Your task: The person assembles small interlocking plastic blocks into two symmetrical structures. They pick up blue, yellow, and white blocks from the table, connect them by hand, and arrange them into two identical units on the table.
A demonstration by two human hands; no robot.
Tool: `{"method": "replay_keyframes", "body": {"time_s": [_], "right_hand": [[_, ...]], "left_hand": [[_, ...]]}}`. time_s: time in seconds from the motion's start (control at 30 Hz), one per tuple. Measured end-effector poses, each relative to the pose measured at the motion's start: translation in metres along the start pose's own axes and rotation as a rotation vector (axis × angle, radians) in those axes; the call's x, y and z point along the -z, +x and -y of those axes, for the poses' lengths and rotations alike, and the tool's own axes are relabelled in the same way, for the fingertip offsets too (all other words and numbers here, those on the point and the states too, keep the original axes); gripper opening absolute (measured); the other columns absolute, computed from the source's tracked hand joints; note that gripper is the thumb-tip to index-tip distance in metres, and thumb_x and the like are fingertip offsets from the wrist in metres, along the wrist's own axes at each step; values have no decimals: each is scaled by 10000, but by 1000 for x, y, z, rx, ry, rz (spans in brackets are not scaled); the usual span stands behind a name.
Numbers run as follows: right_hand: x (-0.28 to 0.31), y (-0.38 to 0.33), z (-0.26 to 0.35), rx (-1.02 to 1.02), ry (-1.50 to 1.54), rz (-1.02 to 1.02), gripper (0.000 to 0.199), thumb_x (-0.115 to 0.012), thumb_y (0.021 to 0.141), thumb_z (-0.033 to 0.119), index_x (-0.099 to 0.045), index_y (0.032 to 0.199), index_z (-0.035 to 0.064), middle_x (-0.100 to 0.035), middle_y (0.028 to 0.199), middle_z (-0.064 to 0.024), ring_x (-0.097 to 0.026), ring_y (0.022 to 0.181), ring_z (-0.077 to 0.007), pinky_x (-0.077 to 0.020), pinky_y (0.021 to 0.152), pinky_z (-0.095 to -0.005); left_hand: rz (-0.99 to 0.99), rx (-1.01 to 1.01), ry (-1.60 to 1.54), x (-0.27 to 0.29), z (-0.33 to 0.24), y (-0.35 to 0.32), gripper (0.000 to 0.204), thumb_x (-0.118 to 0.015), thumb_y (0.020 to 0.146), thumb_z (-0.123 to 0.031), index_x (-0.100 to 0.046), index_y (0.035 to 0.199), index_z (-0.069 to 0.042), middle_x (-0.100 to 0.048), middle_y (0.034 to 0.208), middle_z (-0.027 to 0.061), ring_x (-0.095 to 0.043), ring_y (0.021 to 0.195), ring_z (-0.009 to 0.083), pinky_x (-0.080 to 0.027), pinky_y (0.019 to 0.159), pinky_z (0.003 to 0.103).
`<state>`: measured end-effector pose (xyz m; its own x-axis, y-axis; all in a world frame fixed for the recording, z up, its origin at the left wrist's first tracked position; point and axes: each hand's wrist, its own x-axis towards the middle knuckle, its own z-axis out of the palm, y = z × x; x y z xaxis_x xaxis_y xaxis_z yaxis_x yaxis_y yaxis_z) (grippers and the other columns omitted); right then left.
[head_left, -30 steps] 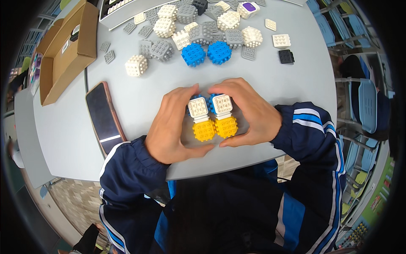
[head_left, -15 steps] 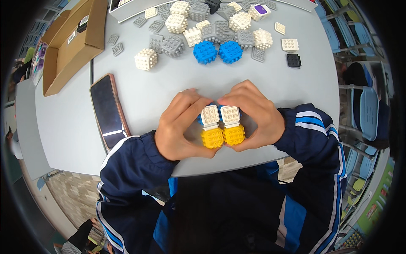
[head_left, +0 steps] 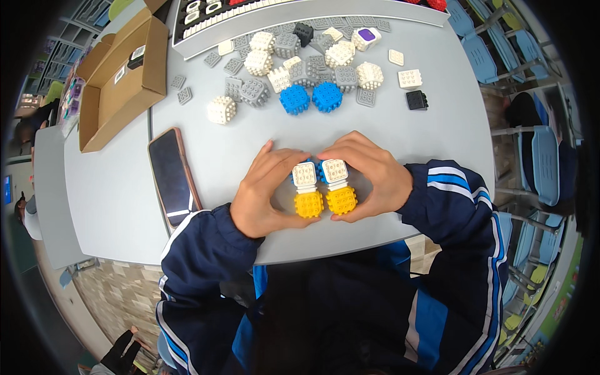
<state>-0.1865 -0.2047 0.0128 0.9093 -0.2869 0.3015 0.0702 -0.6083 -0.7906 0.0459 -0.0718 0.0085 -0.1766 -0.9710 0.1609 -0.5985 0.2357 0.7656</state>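
Yellow and white studded plastic cubes, joined into a small block cluster (head_left: 320, 187), sit between the person's two hands at about 6 o'clock on the grey table (head_left: 112, 206), close to its near edge. The left hand (head_left: 265, 190) closes its grip on the cluster's left side, thumb low beside the left yellow cube and fingers curled over the top. The right hand (head_left: 369, 175) closes on the right side in the same way, so both hands clasp the one cluster and their fingertips nearly meet above it.

Such cubes are likely light, stiff and hard, and the knobbly faces should give the fingers good purchase. The joints between cubes look like the weak point: squeezing from the outer side faces, as now, presses the pieces together, while a pull on one cube alone could snap it off.

At 10 o'clock an open cardboard box (head_left: 119, 75) holds a few small dark and white items, too small to tell apart. At 12 o'clock a long shallow tray (head_left: 300, 19) holds rows of parts, partly cut off by the rim. Loose grey, white and black blocks and two blue cubes (head_left: 310, 98) lie between tray and hands. A phone (head_left: 172, 176) lies face up at 9 o'clock, just beside the left wrist.
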Motion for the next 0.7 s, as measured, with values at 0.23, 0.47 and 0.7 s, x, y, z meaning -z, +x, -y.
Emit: {"method": "replay_keyframes", "body": {"time_s": [0.23,0.47,0.7], "right_hand": [[0,-5,1,-20,-79,48,917,-940,665,262,-502,1422,-14,-582,1318,-167,-524,1201,-359,-471,1026,-431],[3,-8,-2,-7,-86,70,973,-975,654,272,-490,1449,-8,-581,1342,-158,-519,1218,-341,-458,1028,-424],[2,-6,-2,-14,-79,76,944,-937,676,274,-481,1452,-9,-576,1349,-165,-514,1202,-356,-456,1044,-433]], "left_hand": [[-75,4,322,6,-9,-20,1413,-934,462,-624,-324,1596,-42,-298,1616,289,-307,1499,459,-202,1174,691],[-433,259,708,12,5,-61,1368,-824,584,-755,-281,1617,-40,-131,1635,393,-168,1505,588,-182,1140,737],[-422,246,758,12,-3,-56,1224,-851,691,-644,-304,1608,-45,-124,1660,346,-171,1533,526,-180,1202,635]]}}
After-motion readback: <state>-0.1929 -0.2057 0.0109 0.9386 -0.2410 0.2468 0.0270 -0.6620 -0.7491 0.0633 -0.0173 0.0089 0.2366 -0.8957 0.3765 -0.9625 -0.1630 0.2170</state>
